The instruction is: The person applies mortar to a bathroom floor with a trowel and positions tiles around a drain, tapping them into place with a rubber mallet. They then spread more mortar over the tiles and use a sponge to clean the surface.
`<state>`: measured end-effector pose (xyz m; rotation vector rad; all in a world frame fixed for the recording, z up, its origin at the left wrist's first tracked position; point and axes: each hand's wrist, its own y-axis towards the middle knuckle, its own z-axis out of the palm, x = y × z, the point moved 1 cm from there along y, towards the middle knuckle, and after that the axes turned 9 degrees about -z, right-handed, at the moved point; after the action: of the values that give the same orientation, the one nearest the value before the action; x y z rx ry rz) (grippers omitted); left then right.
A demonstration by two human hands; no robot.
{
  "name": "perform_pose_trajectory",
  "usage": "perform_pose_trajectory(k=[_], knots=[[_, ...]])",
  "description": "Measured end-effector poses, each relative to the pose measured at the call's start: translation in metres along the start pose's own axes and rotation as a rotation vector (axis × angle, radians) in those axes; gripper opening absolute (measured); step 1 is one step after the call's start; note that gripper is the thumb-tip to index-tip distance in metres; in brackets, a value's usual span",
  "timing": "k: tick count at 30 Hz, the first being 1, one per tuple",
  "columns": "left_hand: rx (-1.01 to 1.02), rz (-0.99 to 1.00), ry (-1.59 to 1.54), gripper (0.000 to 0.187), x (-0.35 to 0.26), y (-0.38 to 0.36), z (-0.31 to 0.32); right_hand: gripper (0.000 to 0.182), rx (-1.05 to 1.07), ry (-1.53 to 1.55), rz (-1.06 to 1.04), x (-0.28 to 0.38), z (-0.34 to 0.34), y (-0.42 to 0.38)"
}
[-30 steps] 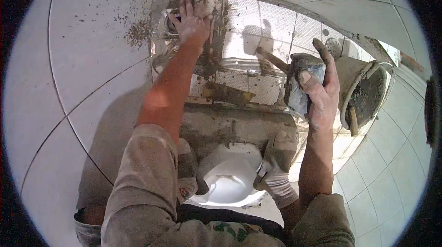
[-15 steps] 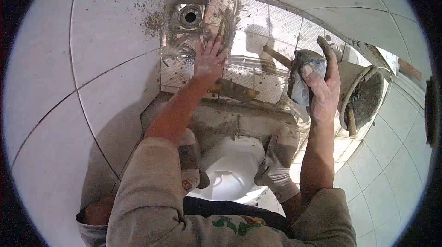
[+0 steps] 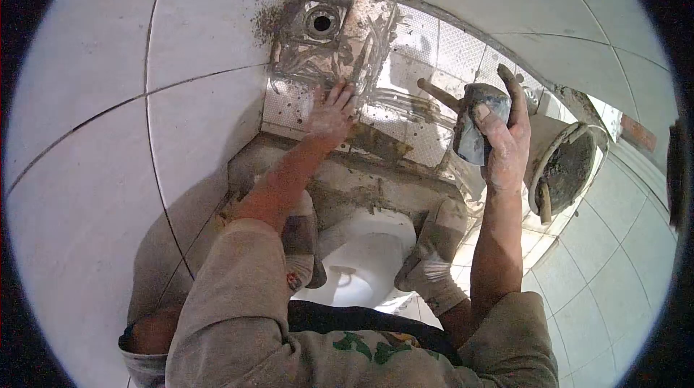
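My left hand (image 3: 332, 114) lies with fingers spread on the tiled ledge (image 3: 285, 107), its fingertips at the near edge of the mortar-smeared tiles (image 3: 353, 41). Beyond it is a round drain hole (image 3: 322, 23) in a muddy square tile. Raised at the right, my right hand (image 3: 504, 141) grips a dark, mortar-stained mallet-like tool (image 3: 473, 128) by its thick head. The thumb presses on the head while the index finger points upward. The tool's wooden handle (image 3: 437, 94) sticks out to the upper left.
A tipped bucket (image 3: 571, 167) with mortar inside and a wooden handle (image 3: 545, 200) at its mouth lies on the right. Between my feet sits a white squat toilet pan (image 3: 361, 250). Tiled walls (image 3: 79, 99) close in on the left and behind the ledge. A brick piece (image 3: 638, 133) rests far right.
My left hand has drawn back toward me over the ledge, away from the drain tile. The right hand keeps its hold on the mallet-like tool. The camera view has shifted slightly.
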<state>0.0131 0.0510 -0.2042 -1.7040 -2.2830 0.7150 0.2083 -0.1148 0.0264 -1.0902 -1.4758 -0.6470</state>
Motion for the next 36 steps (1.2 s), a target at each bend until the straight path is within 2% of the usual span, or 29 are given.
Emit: perform_pose_trajectory(k=[1, 3, 5, 9, 11, 13, 15, 17, 18, 21, 24, 28, 30, 36], knots=[[-0.062, 0.032, -0.005, 0.06, -0.002, 0.002, 0.003, 0.073, 0.004, -0.001, -0.001, -0.001, 0.002, 0.001], [-0.051, 0.04, -0.055, 0.062, -0.009, 0.01, 0.008, 0.073, 0.019, -0.02, -0.049, -0.001, 0.007, 0.003], [-0.035, 0.047, -0.106, 0.064, -0.018, 0.011, 0.013, 0.072, 0.048, -0.02, -0.013, 0.004, 0.015, 0.007], [-0.093, 0.04, -0.047, 0.066, -0.024, 0.009, 0.025, 0.072, 0.105, -0.023, -0.009, 0.002, 0.038, 0.022], [-0.108, 0.047, 0.006, 0.067, -0.023, 0.006, 0.027, 0.07, 0.131, 0.096, 0.038, 0.004, 0.055, 0.029], [-0.006, 0.078, -0.016, 0.068, -0.023, 0.002, 0.01, 0.068, 0.139, 0.055, -0.082, 0.004, 0.071, 0.039], [0.006, 0.059, -0.008, 0.069, -0.026, 0.003, 0.009, 0.066, 0.159, 0.011, -0.077, 0.003, 0.083, 0.048], [0.019, 0.037, -0.001, 0.07, -0.027, 0.003, 0.012, 0.068, 0.157, -0.189, -0.141, -0.012, 0.096, 0.06], [0.003, 0.029, -0.025, 0.07, -0.028, 0.003, 0.012, 0.073, 0.195, -0.154, -0.03, -0.013, 0.101, 0.061], [-0.025, 0.013, -0.049, 0.071, -0.029, 0.005, 0.012, 0.079, 0.185, -0.138, -0.123, -0.01, 0.106, 0.068], [-0.042, 0.002, -0.065, 0.071, -0.03, 0.006, 0.013, 0.083, 0.162, -0.125, -0.123, -0.005, 0.108, 0.07], [-0.017, -0.008, -0.036, 0.069, -0.037, 0.01, 0.014, 0.084, 0.175, -0.241, -0.133, -0.011, 0.114, 0.086], [-0.017, -0.018, -0.035, 0.069, -0.039, 0.009, 0.012, 0.078, 0.188, -0.331, -0.242, -0.006, 0.116, 0.087], [-0.026, -0.031, -0.018, 0.069, -0.044, 0.013, 0.014, 0.078, 0.174, -0.313, -0.235, 0.002, 0.121, 0.089]])
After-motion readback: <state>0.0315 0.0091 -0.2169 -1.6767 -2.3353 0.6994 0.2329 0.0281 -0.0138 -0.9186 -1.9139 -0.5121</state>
